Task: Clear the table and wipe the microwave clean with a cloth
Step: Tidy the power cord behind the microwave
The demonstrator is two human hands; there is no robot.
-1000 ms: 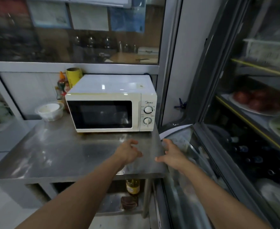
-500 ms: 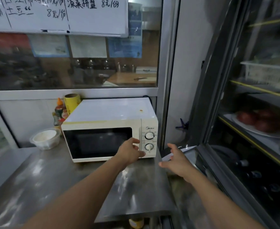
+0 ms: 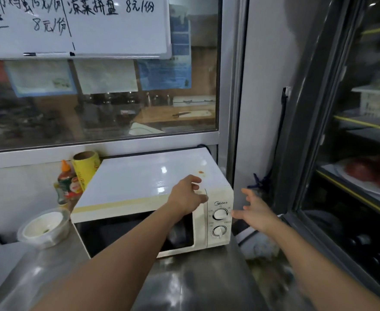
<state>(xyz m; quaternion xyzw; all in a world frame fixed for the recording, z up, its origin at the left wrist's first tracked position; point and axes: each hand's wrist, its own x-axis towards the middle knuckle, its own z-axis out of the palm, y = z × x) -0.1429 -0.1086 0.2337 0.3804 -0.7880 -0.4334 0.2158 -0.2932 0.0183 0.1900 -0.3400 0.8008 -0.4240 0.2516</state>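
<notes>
**Hands at the microwave**

On the steel table (image 3: 195,286), the left hand (image 3: 185,199) rests loose-fingered at the microwave (image 3: 148,187) top front edge; the right hand (image 3: 255,213), fingers spread, hovers at 3 o'clock. At 9 o'clock, a plastic bowl (image 3: 44,227) holds unclear residue. Bottle (image 3: 66,184) and yellow roll (image 3: 85,169) stand behind, partly hidden.

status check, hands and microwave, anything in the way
Left hand at the microwave top front edge, no cloth. Right hand open beside its right side. Bowl, sauce bottle, yellow roll on its left.
</notes>
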